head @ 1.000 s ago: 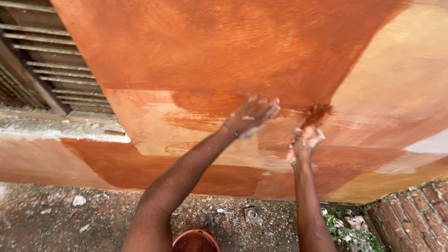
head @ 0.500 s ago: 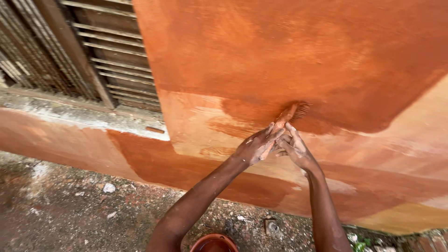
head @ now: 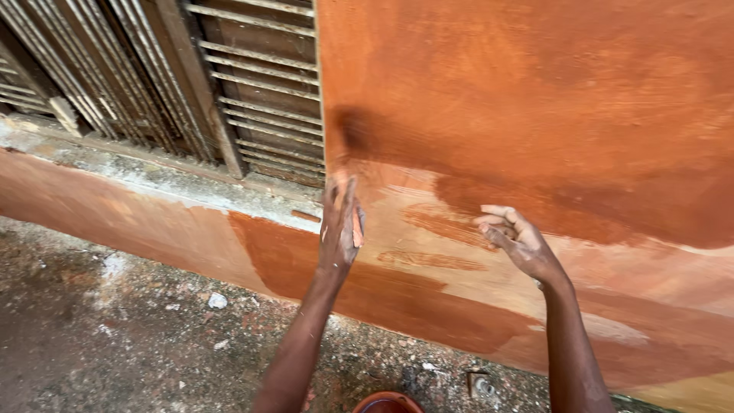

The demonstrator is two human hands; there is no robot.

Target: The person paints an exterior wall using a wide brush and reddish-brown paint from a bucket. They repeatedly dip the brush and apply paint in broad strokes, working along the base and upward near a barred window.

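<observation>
1. Landmark: louvred window shutter (head: 260, 84), dark slats, set in the painted wall (head: 535, 92); its right edge is a straight vertical line against the red-brown paint.
2. Left hand (head: 339, 226) is raised just below the shutter's lower right corner, fingers together and pointing up, palm edge toward the camera. It is wrapped around a paintbrush (head: 356, 226), of which only a sliver of pale orange handle shows beside the palm.
3. Brush long axis: roughly vertical, in line with the forearm. The bristle end is blurred against a dark wet patch right of the shutter's bottom corner (cannot tell whether bristles touch the wall).
4. Right hand (head: 516, 241) is well to the right of the shutter and apart from the left hand, held close to the wall. Fingers loosely curled, half open, holding nothing.
5. Edges: below the shutter runs a rough concrete sill (head: 153, 164); its right end stops just left of the left hand. Under the sill the wall band is darker orange.
6. Paint boundary: solid red-brown right of the shutter and above both hands; pale, streaky orange between and below the hands (coat uneven there).
7. Open room: the wall right of the shutter is unobstructed to the frame edge.
8. Below the shutter, at the bottom frame edge, the rim of a red bowl (head: 388, 401) sits on gravelly ground (head: 115, 329), between the two forearms.
</observation>
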